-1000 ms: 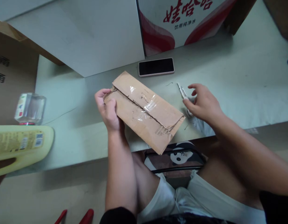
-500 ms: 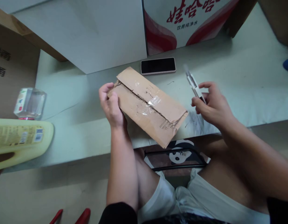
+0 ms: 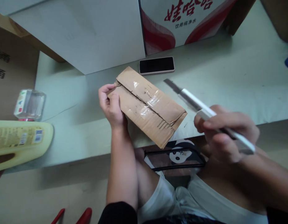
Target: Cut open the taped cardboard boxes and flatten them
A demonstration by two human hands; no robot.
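Note:
A brown cardboard box tilts over the table's front edge, with a ragged slit along its top and bits of clear tape across it. My left hand grips its left end, thumb on top. To the right, apart from the box, my right hand is closed around a white utility knife. Its grey blade is out and points up and left, past the box's upper right side. The right hand is somewhat blurred.
Behind the box, a phone lies on the pale table. A white carton and a red-and-white carton stand at the back. At left are a clear bottle and a yellow jug.
My right hand has come up nearer the camera and turned, so the knife's blade now slants left toward the box. The left hand and the box have hardly moved.

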